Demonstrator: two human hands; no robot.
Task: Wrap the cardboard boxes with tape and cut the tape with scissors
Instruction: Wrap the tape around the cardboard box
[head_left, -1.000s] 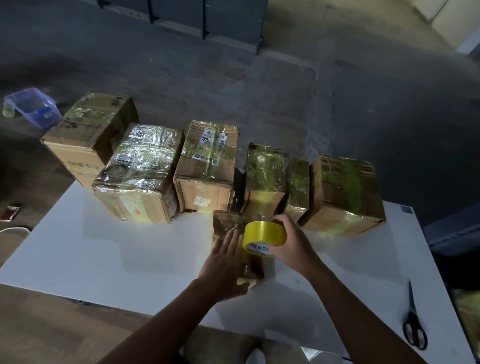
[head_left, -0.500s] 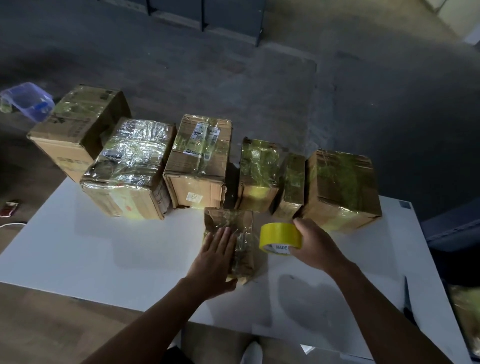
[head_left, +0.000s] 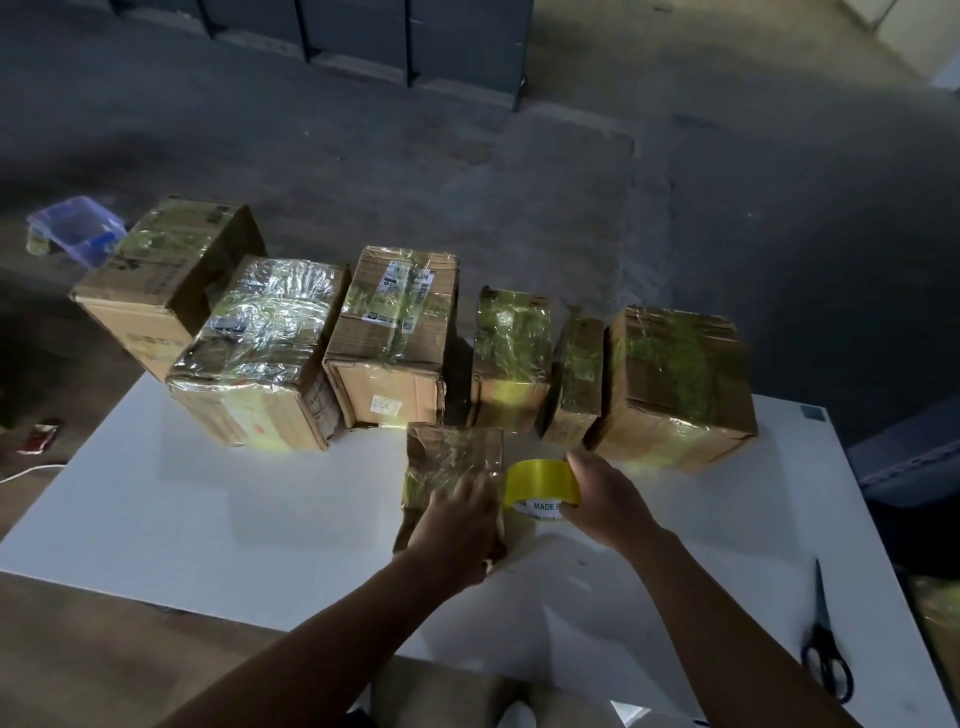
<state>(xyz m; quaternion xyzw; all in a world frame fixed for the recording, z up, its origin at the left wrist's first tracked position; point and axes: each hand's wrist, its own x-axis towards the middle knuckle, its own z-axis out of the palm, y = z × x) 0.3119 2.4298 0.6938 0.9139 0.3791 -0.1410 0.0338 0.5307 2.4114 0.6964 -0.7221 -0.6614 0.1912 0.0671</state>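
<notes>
Now the left hand (head_left: 457, 525) is pressing down on the small box (head_left: 452, 452), its fingers (head_left: 467, 493) lying straight and close together across the taped top, though blur is softening their tips; the small box is sitting on the white worktop (head_left: 234, 519), towards the middle and just in front of the row of taped boxes (head_left: 395, 332). Beside it the right hand (head_left: 605, 499) is gripping the yellow tape roll (head_left: 540, 480), fingers arching over the far side and thumb curling underneath; the roll is standing on edge just right of the small box, with the printed letters "MADE I" showing on its core; whether roll and box are touching I cannot tell. Six boxes are making up the row along the far edge, all glinting with tape or film; the leftmost box (head_left: 166, 280) is jutting past the worktop's corner, and the rightmost box (head_left: 675, 374) is standing just behind the right hand. The scissors (head_left: 826, 654) are lying with blades together near the front right corner, well apart from both hands. On the floor at the left, a blue plastic tub (head_left: 78, 228) is sitting just beside the leftmost box; a small red packet (head_left: 39, 435) is lying nearer.
</notes>
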